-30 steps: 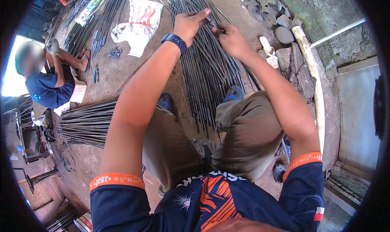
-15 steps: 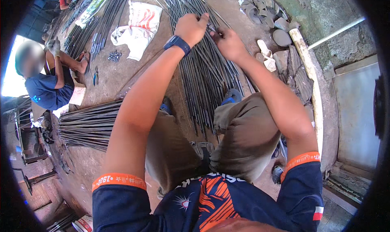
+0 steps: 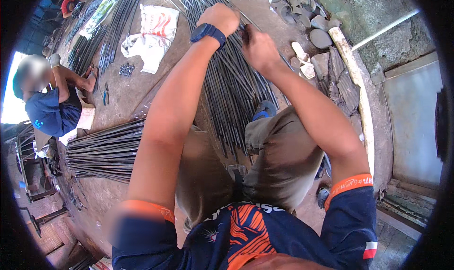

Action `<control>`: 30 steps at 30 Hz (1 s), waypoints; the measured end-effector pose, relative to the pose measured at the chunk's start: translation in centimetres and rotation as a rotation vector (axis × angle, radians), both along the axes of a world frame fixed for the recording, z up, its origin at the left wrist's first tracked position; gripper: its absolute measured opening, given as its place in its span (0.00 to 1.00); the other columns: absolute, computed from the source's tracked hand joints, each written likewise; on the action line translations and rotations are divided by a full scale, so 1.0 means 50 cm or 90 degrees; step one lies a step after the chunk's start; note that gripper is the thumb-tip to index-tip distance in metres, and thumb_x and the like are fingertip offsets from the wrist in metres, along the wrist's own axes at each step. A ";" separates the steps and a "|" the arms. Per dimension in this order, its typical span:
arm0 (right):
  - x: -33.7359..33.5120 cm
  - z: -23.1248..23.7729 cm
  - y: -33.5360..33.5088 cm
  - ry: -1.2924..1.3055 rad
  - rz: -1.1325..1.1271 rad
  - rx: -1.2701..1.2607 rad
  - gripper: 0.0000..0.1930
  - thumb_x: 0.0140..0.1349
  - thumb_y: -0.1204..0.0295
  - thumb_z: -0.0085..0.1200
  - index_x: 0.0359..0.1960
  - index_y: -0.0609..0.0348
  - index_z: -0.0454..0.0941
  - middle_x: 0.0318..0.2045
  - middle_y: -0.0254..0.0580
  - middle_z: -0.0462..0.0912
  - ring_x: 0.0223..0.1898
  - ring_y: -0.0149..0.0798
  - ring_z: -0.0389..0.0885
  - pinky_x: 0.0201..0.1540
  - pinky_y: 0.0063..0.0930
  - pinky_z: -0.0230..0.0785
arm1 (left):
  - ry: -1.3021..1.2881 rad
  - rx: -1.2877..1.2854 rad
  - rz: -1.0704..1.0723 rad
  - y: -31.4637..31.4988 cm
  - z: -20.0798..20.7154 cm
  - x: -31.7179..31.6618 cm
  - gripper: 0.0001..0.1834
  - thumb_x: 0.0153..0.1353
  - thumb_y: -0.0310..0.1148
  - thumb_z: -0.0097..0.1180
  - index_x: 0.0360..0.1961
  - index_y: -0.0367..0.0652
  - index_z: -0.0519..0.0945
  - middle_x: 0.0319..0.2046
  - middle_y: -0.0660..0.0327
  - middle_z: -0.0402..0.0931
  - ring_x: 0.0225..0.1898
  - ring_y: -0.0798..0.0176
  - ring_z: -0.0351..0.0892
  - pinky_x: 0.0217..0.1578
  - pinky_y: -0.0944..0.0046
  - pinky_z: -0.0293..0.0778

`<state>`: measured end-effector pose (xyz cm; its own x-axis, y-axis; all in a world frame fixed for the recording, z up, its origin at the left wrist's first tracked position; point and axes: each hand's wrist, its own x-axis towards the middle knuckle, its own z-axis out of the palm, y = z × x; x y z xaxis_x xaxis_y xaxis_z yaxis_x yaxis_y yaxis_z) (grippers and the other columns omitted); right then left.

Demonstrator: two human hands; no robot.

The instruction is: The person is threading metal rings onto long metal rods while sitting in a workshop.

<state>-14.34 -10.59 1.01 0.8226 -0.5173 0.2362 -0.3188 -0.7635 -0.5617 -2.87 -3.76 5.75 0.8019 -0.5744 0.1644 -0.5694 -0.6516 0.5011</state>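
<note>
Both my arms reach forward over a long bundle of thin dark metal rods point(image 3: 231, 100) that runs away from me between my feet. My left hand point(image 3: 220, 19), with a dark blue watch point(image 3: 207, 34) on its wrist, is closed low over the far part of the bundle; what its fingers hold is hidden beneath it. Just to its right, my right hand point(image 3: 260, 47) has its thumb and fingers curled together near the rods. Anything in that pinch is too small and dark to name. The two hands are close but apart.
A second rod stack point(image 3: 104, 152) lies at left, below pliers point(image 3: 106, 95) and a small heap of metal pieces point(image 3: 126, 70). A white sack point(image 3: 158, 26) lies beyond. A co-worker point(image 3: 54, 100) sits at far left. White sandals point(image 3: 302, 57) and a pale pole point(image 3: 357, 81) are at right.
Both hands have shifted slightly farther away, and the gap between them has widened a little. The small grey piece seen between them before is no longer plain to see.
</note>
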 end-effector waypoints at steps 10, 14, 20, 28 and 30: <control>-0.003 0.031 -0.020 -0.041 0.012 0.062 0.16 0.57 0.66 0.47 0.42 0.63 0.73 0.38 0.63 0.76 0.44 0.61 0.73 0.48 0.45 0.64 | -0.088 -0.221 -0.010 -0.015 -0.049 0.004 0.30 0.58 0.50 0.45 0.18 0.29 0.77 0.21 0.38 0.73 0.29 0.37 0.75 0.35 0.49 0.71; 0.000 0.026 -0.034 -0.068 0.051 0.116 0.17 0.58 0.63 0.49 0.39 0.66 0.76 0.37 0.64 0.76 0.43 0.60 0.73 0.47 0.42 0.66 | 0.015 -0.241 -0.064 0.012 -0.048 0.019 0.34 0.57 0.55 0.45 0.14 0.28 0.74 0.16 0.40 0.71 0.23 0.39 0.73 0.31 0.51 0.71; 0.002 0.012 -0.046 -0.099 0.138 0.177 0.17 0.60 0.61 0.50 0.30 0.69 0.75 0.16 0.42 0.71 0.20 0.31 0.68 0.27 0.31 0.63 | 0.691 -0.500 -0.335 0.064 -0.077 0.061 0.18 0.62 0.42 0.49 0.44 0.37 0.73 0.45 0.58 0.74 0.41 0.60 0.75 0.44 0.61 0.71; 0.005 0.012 -0.040 -0.073 0.106 0.269 0.18 0.58 0.61 0.51 0.38 0.68 0.77 0.29 0.59 0.79 0.33 0.46 0.79 0.40 0.32 0.67 | 0.752 -0.650 -0.272 0.037 -0.105 0.041 0.17 0.59 0.36 0.54 0.41 0.32 0.71 0.36 0.56 0.75 0.40 0.59 0.76 0.44 0.61 0.72; 0.006 0.008 -0.037 -0.076 0.070 0.226 0.18 0.58 0.62 0.51 0.39 0.67 0.77 0.29 0.59 0.79 0.33 0.46 0.79 0.40 0.32 0.67 | 0.701 -0.629 -0.208 0.025 -0.094 0.020 0.16 0.59 0.36 0.54 0.41 0.32 0.72 0.35 0.56 0.75 0.39 0.59 0.76 0.43 0.61 0.72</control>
<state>-14.03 -12.45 1.40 0.8553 -0.4942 0.1558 -0.1618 -0.5404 -0.8257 -1.86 -2.53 1.04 0.6408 -0.7677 -0.0001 0.3211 0.2679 0.9084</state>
